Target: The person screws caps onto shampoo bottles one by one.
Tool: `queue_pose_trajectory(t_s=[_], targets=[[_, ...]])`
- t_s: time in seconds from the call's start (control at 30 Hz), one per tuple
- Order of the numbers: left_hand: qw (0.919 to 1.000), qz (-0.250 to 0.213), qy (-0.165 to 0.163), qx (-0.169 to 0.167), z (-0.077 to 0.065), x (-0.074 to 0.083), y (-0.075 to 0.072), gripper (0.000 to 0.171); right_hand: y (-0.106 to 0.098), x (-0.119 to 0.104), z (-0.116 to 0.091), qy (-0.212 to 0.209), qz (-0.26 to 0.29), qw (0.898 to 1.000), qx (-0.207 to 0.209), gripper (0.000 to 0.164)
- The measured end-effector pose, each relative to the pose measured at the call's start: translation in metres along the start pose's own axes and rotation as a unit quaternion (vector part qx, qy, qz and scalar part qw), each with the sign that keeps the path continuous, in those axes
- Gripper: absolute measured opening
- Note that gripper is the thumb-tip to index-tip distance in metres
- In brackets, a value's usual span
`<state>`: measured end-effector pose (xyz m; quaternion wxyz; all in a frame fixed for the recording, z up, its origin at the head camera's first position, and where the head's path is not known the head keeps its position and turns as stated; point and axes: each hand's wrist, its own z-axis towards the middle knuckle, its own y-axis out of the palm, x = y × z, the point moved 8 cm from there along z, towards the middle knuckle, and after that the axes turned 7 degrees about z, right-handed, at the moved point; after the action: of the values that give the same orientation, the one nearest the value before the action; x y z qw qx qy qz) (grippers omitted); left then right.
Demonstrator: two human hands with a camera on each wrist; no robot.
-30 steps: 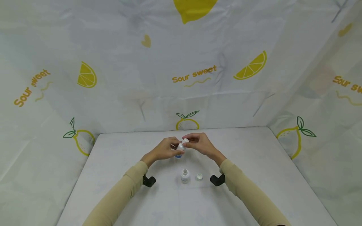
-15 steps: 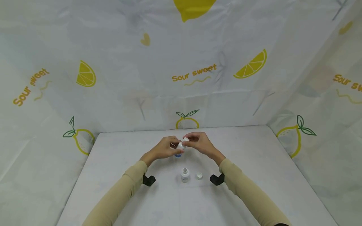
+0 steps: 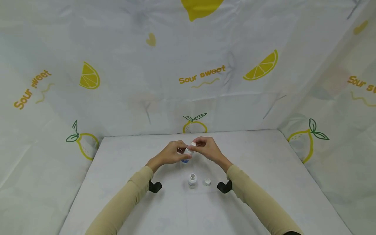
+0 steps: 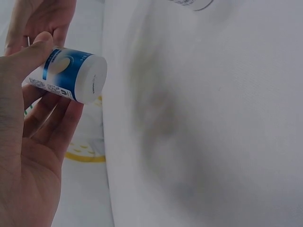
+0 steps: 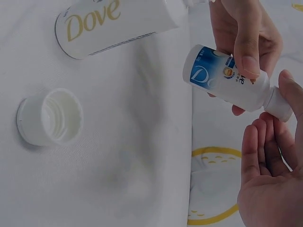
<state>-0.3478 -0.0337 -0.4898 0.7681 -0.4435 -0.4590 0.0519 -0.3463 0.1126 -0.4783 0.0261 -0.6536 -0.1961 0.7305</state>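
Note:
A small white bottle with a blue label is held tilted above the table, gripped round its body by my left hand. Its white cap sits at the bottle's neck, pinched between thumb and fingers of my right hand. The left wrist view shows the bottle's flat base. Nearer to me, a second white bottle stands upright with an uncovered mouth; gold "Dove" lettering is legible on it in the right wrist view. To its right lies a loose white cap, hollow side up.
The white-covered table ends at a lemon-print cloth backdrop behind and on both sides. Black wrist-camera mounts, such as the right one, hang below the sleeves near the standing bottle and loose cap.
My right thumb and fingers have shifted slightly on the cap, the thumb now lying further left across the neck. My left hand keeps the bottle in nearly the same place.

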Motion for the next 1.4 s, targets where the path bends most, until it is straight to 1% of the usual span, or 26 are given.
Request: queue_pose_trajectory(t_s=[0.13, 0.17, 0.2, 0.37, 0.4, 0.43, 0.6, 0.77, 0.9, 0.97, 1.17, 1.3, 1.4], targets=[[1.0, 0.001, -0.002, 0.0, 0.0003, -0.0003, 0.0006, 0.036, -0.0007, 0.0002, -0.0003, -0.003, 0.0, 1.0, 0.013, 0.037], [1.0, 0.001, -0.002, 0.0, 0.0004, -0.0005, 0.0007, 0.036, -0.0005, 0.0007, 0.0002, -0.001, -0.003, 1.0, 0.015, 0.036], [1.0, 0.001, -0.003, 0.001, 0.0005, -0.0002, 0.0006, 0.035, -0.0005, -0.0044, -0.0021, -0.001, -0.005, 1.0, 0.016, 0.035], [1.0, 0.003, -0.004, 0.001, 0.0009, 0.0008, 0.0006, 0.03, -0.0002, -0.0033, -0.0028, 0.003, -0.006, 1.0, 0.028, 0.035], [1.0, 0.004, -0.004, 0.001, 0.0012, 0.0009, 0.0007, 0.03, -0.0005, -0.0035, -0.0036, 0.001, -0.003, 1.0, 0.031, 0.036], [1.0, 0.005, -0.003, 0.0, 0.0015, 0.0008, 0.0009, 0.03, -0.0004, 0.0018, -0.0016, 0.001, 0.0, 0.999, 0.034, 0.037], [1.0, 0.006, -0.001, -0.001, 0.0026, 0.0003, 0.0014, 0.029, 0.0001, 0.002, -0.0022, 0.006, 0.012, 0.999, 0.032, 0.041], [1.0, 0.008, 0.005, -0.002, 0.0016, 0.0023, 0.0005, 0.031, 0.0005, 0.0022, -0.0035, 0.01, 0.026, 0.999, 0.02, 0.052], [1.0, 0.007, 0.001, -0.002, 0.0006, 0.0017, -0.0008, 0.035, -0.0007, 0.0029, -0.0051, 0.011, 0.053, 0.999, 0.006, 0.055], [1.0, 0.002, -0.002, -0.001, 0.0002, 0.0007, -0.0014, 0.036, -0.0016, 0.0032, -0.0059, 0.008, 0.072, 0.997, -0.005, 0.054], [0.9999, -0.004, -0.01, 0.001, -0.0003, 0.0009, -0.004, 0.039, -0.0059, 0.0028, -0.0074, -0.009, 0.123, 0.992, -0.039, 0.045], [0.9999, -0.007, -0.01, 0.001, 0.0005, 0.0013, -0.0045, 0.039, -0.0082, 0.0014, -0.0088, -0.021, 0.133, 0.989, -0.058, 0.042], [0.9999, -0.012, -0.007, 0.0, 0.0012, 0.0017, -0.0048, 0.039, -0.0089, 0.0031, -0.0091, -0.018, 0.134, 0.989, -0.066, 0.042]])
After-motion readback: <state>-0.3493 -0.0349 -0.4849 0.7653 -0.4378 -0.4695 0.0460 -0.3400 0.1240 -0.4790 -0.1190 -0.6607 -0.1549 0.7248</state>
